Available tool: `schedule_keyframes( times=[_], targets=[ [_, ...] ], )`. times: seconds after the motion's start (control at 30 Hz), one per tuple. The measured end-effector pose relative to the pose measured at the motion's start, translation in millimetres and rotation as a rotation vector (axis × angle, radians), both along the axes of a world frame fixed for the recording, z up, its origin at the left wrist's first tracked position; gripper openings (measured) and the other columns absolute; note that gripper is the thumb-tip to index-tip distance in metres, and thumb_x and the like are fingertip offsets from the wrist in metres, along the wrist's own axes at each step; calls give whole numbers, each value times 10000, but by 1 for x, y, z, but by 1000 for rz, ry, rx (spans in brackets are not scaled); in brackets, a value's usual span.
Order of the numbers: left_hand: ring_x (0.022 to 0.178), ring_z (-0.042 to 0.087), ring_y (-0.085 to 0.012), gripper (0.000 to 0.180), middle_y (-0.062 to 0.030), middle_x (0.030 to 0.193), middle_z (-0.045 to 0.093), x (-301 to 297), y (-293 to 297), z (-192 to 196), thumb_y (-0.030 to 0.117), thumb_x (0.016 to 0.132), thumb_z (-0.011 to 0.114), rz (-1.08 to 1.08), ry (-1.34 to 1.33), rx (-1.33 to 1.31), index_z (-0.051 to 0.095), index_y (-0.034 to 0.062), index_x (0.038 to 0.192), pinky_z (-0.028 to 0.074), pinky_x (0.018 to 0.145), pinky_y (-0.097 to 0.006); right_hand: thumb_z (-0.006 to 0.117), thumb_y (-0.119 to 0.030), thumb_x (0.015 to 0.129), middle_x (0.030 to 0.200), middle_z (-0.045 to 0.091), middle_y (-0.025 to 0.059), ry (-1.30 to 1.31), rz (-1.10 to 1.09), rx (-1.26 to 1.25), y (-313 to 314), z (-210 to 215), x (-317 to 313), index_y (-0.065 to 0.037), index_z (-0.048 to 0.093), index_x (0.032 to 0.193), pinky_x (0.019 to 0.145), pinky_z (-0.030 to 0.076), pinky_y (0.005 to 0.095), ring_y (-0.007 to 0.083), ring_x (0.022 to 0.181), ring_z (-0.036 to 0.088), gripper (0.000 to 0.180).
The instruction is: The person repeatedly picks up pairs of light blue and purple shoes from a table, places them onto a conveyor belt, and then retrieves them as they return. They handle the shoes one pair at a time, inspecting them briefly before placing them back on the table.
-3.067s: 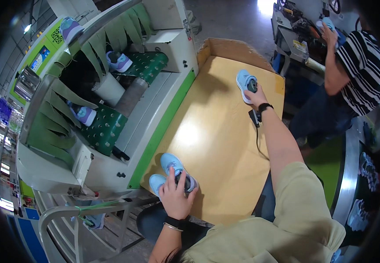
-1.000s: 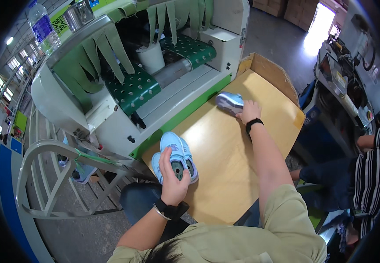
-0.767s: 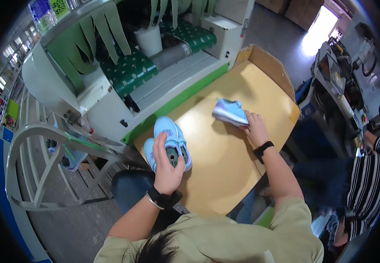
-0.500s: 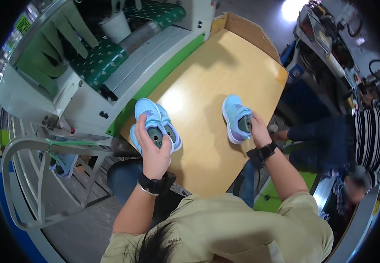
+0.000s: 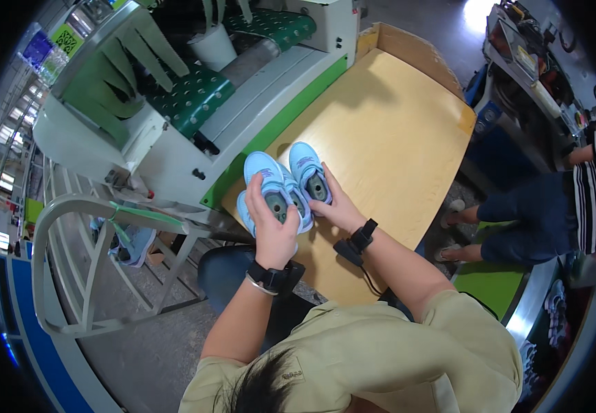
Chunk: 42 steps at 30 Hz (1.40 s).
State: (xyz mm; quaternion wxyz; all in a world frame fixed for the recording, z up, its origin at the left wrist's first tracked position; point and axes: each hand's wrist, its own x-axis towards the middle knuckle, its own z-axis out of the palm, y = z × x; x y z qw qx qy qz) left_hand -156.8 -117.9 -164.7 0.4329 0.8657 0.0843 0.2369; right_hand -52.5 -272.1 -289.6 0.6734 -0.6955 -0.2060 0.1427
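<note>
Several light-blue sneakers with purple trim are gathered at the near left of a wooden tabletop (image 5: 401,124). My left hand (image 5: 272,230) is closed round a sneaker (image 5: 261,164), thumb on one side and fingers on the other. Beneath and beside it, partly covered, another sneaker (image 5: 290,182) shows. My right hand (image 5: 340,208) grips a further sneaker (image 5: 303,155) by its heel end, close alongside that group. Dark green inserts with a round hole fill the shoe openings. The blue edge of a sneaker (image 5: 244,210) also shows left of my left hand.
Left of the tabletop stands a white machine with a dotted green conveyor belt (image 5: 201,96), hanging strips (image 5: 153,55) and a white cup (image 5: 213,48). A curved metal frame (image 5: 43,261) is at the left. Cardboard (image 5: 415,48) edges the far side. A person in striped clothing (image 5: 590,199) is at right.
My right hand has carried its sneaker leftward across the tabletop, up against the other sneakers. My left hand keeps its hold on its own sneaker. The whole view has shifted slightly.
</note>
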Motion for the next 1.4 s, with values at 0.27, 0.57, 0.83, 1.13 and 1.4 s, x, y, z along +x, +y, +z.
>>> schedule_keyframes(
  times=[0.27, 0.57, 0.83, 1.13, 1.4],
  targets=[
    [1432, 331, -391, 858, -238, 1519, 328, -4, 2, -5, 119, 845, 720, -4, -1, 41, 255, 5, 1557, 269, 1205, -466, 793, -26, 825, 1612, 319, 225, 16, 246, -108, -32, 15, -16, -48, -45, 1645, 1200, 326, 385, 291, 1481, 362, 1173],
    [1414, 355, -397, 1015, -242, 1495, 348, -9, 9, -4, 146, 750, 813, -32, 6, 43, 233, 29, 1575, 286, 1191, -486, 830, -87, 757, 1507, 424, 302, -290, 75, -286, -23, 7, -23, 35, 61, 1613, 1157, 397, 434, 428, 1397, 453, 1157],
    [1482, 287, -437, 994, -241, 1589, 310, -10, 8, -11, 215, 752, 812, 4, 1, 81, 270, 54, 1570, 240, 1225, -511, 813, -37, 766, 1455, 472, 284, -232, 121, -199, -21, 2, -20, 25, 33, 1617, 1136, 416, 441, 424, 1365, 489, 1155],
    [1435, 351, -394, 961, -219, 1526, 366, -9, 5, -7, 110, 740, 779, -12, -34, 68, 281, 24, 1557, 266, 1209, -470, 819, -94, 758, 1470, 447, 337, -281, 68, -256, -23, 5, -20, 57, 122, 1597, 1143, 406, 440, 466, 1349, 481, 1101],
    [1462, 301, -392, 976, -204, 1578, 295, -9, 2, -4, 86, 751, 750, -30, -11, 47, 235, 36, 1578, 241, 1226, -484, 808, -136, 791, 1450, 482, 310, -317, 59, -314, -26, 14, -23, 37, 109, 1605, 1120, 427, 454, 462, 1316, 503, 1086]
  ],
)
